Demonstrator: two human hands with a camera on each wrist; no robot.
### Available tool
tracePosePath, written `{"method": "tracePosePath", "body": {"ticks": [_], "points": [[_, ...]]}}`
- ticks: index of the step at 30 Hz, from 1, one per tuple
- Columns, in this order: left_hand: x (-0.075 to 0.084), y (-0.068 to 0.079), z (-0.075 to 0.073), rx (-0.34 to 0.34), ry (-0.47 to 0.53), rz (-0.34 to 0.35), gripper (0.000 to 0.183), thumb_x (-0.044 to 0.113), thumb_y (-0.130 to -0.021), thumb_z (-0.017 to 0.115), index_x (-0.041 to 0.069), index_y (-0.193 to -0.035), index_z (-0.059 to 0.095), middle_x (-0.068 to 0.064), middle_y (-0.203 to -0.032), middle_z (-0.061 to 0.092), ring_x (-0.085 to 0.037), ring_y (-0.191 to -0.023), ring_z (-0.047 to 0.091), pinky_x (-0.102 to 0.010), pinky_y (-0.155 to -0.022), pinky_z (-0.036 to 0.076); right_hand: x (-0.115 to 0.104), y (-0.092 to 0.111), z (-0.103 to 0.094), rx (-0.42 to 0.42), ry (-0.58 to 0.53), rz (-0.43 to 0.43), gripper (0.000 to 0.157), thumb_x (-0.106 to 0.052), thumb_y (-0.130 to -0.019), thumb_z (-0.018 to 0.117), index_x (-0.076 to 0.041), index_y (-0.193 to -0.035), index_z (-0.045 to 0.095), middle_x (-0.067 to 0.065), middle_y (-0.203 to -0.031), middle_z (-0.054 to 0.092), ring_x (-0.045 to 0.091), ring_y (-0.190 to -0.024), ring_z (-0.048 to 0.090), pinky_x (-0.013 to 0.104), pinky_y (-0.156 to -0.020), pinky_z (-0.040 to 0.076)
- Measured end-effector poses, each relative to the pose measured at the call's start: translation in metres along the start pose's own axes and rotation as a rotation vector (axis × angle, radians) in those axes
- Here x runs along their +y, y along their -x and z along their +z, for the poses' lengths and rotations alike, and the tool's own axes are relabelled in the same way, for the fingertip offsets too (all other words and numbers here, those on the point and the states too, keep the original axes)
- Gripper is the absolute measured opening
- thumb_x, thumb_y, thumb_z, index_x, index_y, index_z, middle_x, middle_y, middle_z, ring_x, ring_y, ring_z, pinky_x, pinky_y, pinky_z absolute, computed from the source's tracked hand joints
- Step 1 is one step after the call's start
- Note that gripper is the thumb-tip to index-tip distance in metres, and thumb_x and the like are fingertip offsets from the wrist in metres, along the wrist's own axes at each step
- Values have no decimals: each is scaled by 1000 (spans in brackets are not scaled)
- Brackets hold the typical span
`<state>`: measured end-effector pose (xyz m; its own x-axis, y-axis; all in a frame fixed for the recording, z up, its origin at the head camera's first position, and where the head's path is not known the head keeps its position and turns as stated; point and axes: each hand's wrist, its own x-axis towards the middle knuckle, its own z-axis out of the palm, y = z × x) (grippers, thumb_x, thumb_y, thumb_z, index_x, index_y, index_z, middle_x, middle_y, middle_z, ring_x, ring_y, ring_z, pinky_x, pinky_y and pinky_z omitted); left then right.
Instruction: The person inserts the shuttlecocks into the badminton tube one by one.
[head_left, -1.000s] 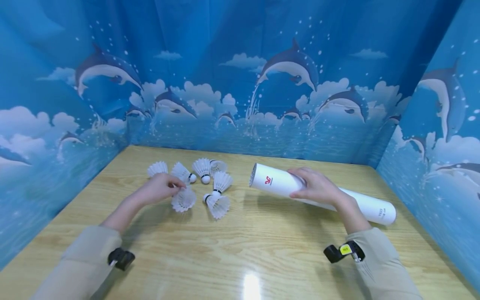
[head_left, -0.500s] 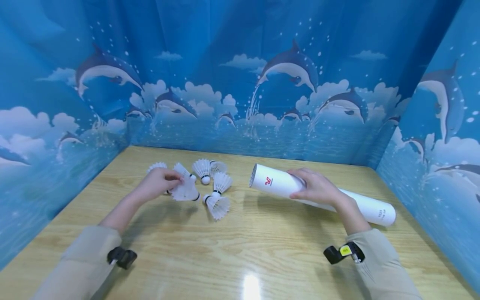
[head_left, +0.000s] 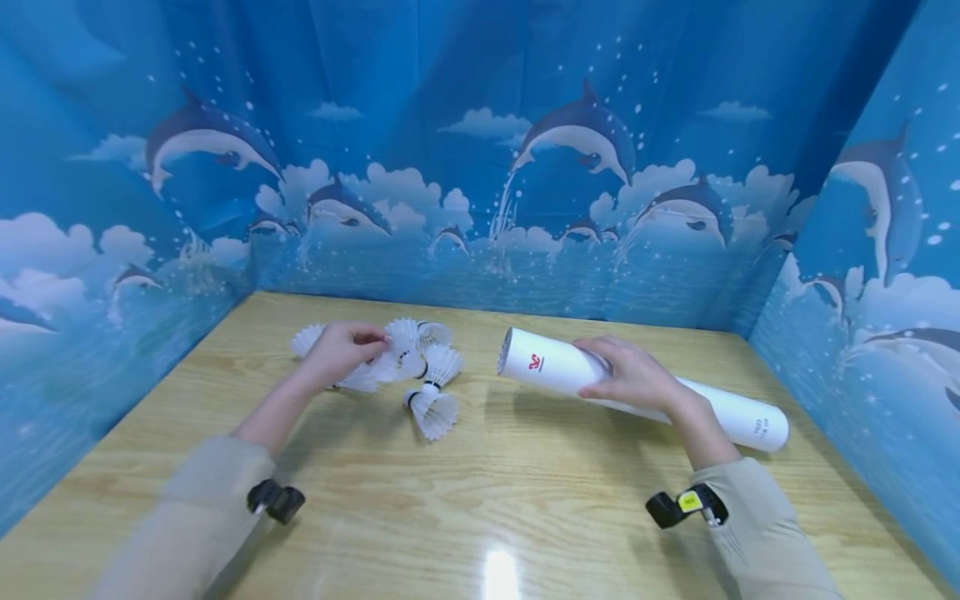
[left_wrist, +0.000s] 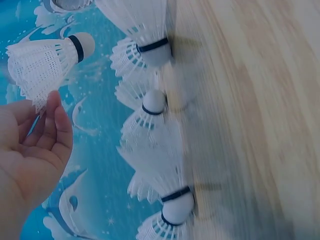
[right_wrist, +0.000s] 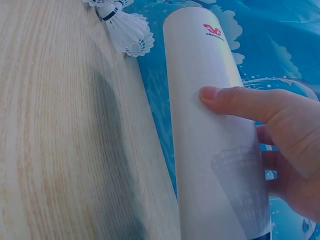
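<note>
My left hand (head_left: 345, 354) pinches a white shuttlecock (left_wrist: 40, 65) by the edge of its skirt, between thumb and fingertips. In the left wrist view its cork, ringed by a black band, points away from the fingers. My right hand (head_left: 633, 377) grips a white shuttlecock tube (head_left: 551, 358) with a red logo, thumb on the near side and fingers round the far side. The tube slants, its left end raised above the table. In the right wrist view the thumb lies across the tube (right_wrist: 205, 140) below the logo.
Several more shuttlecocks (head_left: 435, 414) lie in a loose group on the wooden table (head_left: 420, 500), around and beyond the left hand. One shuttlecock (head_left: 306, 337) sits at the group's left end. A blue dolphin-print curtain (head_left: 450, 150) encloses the back and sides.
My left hand has lifted the shuttlecock, turned its cork to the right and carried it rightward over the others. The right hand and tube have stayed in place.
</note>
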<state>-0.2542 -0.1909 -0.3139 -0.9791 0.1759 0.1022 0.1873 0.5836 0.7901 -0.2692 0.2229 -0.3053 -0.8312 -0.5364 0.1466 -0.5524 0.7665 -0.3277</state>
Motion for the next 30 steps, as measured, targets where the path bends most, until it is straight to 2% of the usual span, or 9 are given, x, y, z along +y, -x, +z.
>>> {"method": "tracePosePath", "body": {"ticks": [3, 9, 12, 16, 19, 23, 27, 30], "points": [[5, -5, 7, -1, 29, 0, 28, 16, -92, 57, -1, -114, 63, -16, -106, 64, -23, -89, 59, -43, -76, 49, 0, 1, 0, 6, 2, -7, 73, -36, -73, 79, -9, -134, 49, 13, -128, 53, 33, -112, 51, 53, -88, 43], [16, -15, 20, 18, 82, 40, 25, 15, -91, 59, 1, -110, 66, -13, -99, 66, -18, -78, 58, -30, -62, 48, 1, 2, 0, 10, 4, -19, 72, -35, -73, 78, -9, -134, 49, 13, -128, 53, 33, -112, 51, 53, -88, 43], [21, -20, 27, 32, 109, 62, 23, 12, -90, 60, -1, -108, 67, -14, -96, 66, -16, -73, 56, -30, -61, 47, 1, 2, 0, 12, -3, -23, 72, -35, -73, 79, -9, -133, 49, 13, -128, 52, 33, -113, 50, 53, -88, 43], [27, -26, 37, 22, 142, 46, 24, 11, -90, 60, -1, -110, 66, -14, -97, 66, -16, -76, 59, -35, -66, 50, 0, 3, -1, 13, -7, -19, 72, -35, -73, 79, -10, -133, 50, 13, -129, 52, 33, -113, 50, 53, -88, 43], [33, -31, 43, 4, 170, 5, 25, 12, -91, 59, 0, -112, 65, -15, -103, 65, -18, -82, 60, -36, -71, 52, -1, 2, -1, 14, -4, -24, 71, -35, -73, 79, -10, -133, 50, 13, -128, 52, 33, -113, 50, 53, -88, 43], [41, -37, 51, 4, 204, -16, 25, 10, -91, 59, -3, -112, 64, -17, -107, 64, -19, -82, 61, -39, -77, 52, -1, 2, -2, 16, -1, -27, 71, -34, -73, 79, -9, -133, 50, 13, -128, 53, 33, -112, 51, 53, -87, 43], [48, -41, 59, 7, 212, 4, 23, 8, -91, 58, -3, -109, 64, -17, -105, 64, -20, -81, 61, -42, -79, 51, -1, 2, -2, 15, -4, -21, 72, -35, -73, 79, -10, -133, 49, 13, -128, 53, 33, -112, 51, 53, -87, 43], [54, -43, 64, -17, 215, 18, 20, 6, -91, 56, -4, -108, 63, -17, -104, 64, -22, -83, 61, -43, -78, 52, -2, 2, -2, 12, -11, -14, 72, -36, -73, 79, -10, -134, 49, 13, -129, 52, 33, -113, 50, 53, -88, 43]]}}
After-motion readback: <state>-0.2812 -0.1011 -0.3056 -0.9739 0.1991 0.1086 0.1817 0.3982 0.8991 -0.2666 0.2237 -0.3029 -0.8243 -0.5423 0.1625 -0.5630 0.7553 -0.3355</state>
